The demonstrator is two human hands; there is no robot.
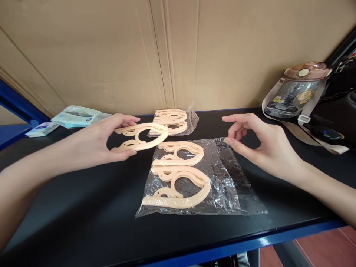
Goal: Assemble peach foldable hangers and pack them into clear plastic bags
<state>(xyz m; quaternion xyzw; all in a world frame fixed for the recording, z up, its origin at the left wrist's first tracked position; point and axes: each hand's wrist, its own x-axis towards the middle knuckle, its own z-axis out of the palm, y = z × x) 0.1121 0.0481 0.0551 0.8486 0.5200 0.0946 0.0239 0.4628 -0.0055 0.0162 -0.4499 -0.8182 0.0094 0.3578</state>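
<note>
Between the thumb and fingers of my left hand (111,139) is a folded peach plastic hanger (160,140), held by its arm ends above the black surface. Below and right of it lies a clear plastic bag (230,185) with two folded hangers (194,200) side by side inside. My right hand (256,142) hovers over the bag's right side, thumb and fingers apart, holding nothing. Farther back, a second clear bag (192,120) holds several more folded peach hangers (172,116).
Tissue packs (75,115) lie at the back left. At the right are a clear bottle (292,94) with a strap and a black bag (339,107). Brown cardboard (125,55) stands behind the black shelf (91,222), which has a blue front edge.
</note>
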